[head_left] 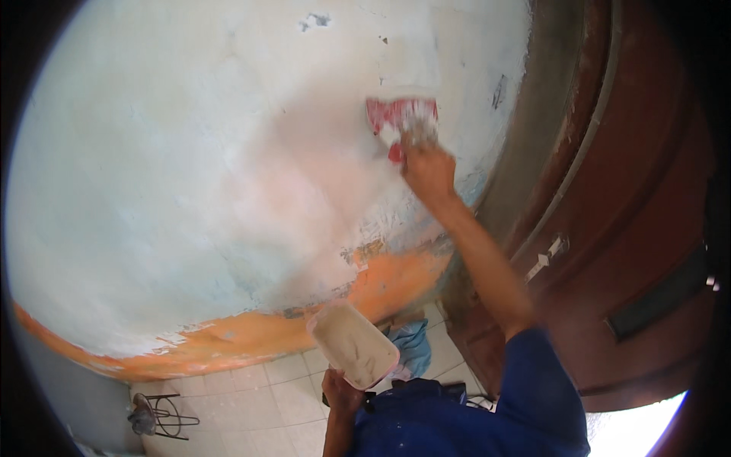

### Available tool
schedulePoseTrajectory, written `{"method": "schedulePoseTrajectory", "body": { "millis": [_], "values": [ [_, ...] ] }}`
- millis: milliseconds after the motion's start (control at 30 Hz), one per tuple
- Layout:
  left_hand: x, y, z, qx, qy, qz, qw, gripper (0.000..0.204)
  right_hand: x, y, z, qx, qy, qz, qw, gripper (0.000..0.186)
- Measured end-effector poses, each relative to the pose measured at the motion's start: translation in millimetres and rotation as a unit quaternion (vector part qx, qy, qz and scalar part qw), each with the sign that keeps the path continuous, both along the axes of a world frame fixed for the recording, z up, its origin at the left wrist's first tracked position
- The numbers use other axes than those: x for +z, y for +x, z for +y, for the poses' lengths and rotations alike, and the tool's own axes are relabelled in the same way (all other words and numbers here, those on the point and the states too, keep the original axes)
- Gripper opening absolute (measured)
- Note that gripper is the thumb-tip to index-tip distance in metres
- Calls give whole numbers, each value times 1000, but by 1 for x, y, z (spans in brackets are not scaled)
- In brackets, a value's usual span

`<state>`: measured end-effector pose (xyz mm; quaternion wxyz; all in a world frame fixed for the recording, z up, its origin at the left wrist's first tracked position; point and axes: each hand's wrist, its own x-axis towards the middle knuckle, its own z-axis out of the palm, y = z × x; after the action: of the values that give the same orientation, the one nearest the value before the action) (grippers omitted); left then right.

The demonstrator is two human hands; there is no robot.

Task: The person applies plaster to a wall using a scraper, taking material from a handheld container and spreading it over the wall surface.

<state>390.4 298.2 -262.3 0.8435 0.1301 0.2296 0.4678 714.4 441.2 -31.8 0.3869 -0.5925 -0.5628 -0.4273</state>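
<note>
Up on the wall, my right hand (429,172) grips a wide red putty knife (388,113) smeared with white filler. Its broad edge points upward and lies at the wall surface. Low in front of my body, my left hand (343,392) holds a pale rectangular plastic tub (354,343) by its near end. Greyish-beige paste coats the inside of the tub. The wall (167,167) is covered in whitish, patchy filler, with a band of orange paint (403,278) along its lower part. A few small dark chips show near the blade.
A dark red door (632,175) with a metal latch (547,255) stands to the right, beside a grey-brown frame (525,145). A blue cloth (411,346) lies on the tiled floor (228,407) below the wall. At the lower left is a small metal-legged stool (164,416).
</note>
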Motion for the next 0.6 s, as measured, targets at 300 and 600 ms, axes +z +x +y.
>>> {"method": "schedulePoseTrajectory", "body": {
  "millis": [300, 600],
  "values": [
    [-5, -4, -3, -33, 0, -15, 999, 46, -134, -6, -35, 62, -132, 20, 989, 50],
    [-4, -8, -11, -64, 362, 482, 795, 51, 31, -6, -19, 46, 72, -36, 996, 43]
  ]
}}
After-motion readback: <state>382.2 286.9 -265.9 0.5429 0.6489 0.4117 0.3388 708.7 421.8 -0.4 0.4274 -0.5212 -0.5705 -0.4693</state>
